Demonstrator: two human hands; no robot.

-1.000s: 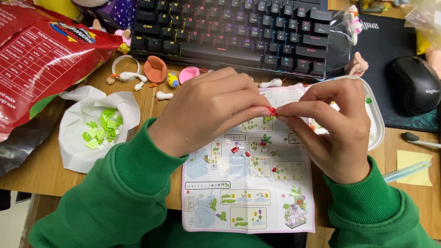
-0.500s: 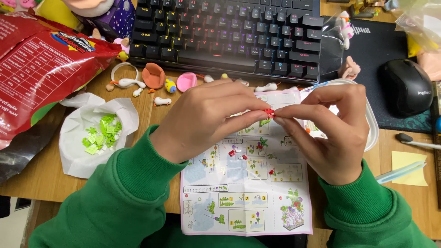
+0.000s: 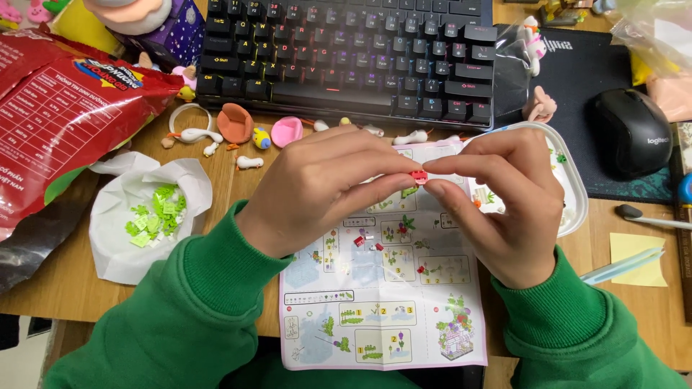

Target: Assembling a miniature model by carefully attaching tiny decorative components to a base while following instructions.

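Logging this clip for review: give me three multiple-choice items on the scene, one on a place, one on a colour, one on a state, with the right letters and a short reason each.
1. Where do the light green pieces lie?
A. in the opened white bag on the person's left
B. on the keyboard
C. on the mouse pad

2. What colour is the small piece held between both hands?
A. blue
B. red
C. yellow

3. How does the instruction sheet lie?
A. rolled up
B. folded shut
C. spread open and flat under the hands

Answers:
1 A, the green bits sit heaped inside the crumpled white bag beside the left sleeve.
2 B, the piece pinched by the left hand and right hand shows red at the fingertips.
3 C, its printed panels are visible, flat on the desk.
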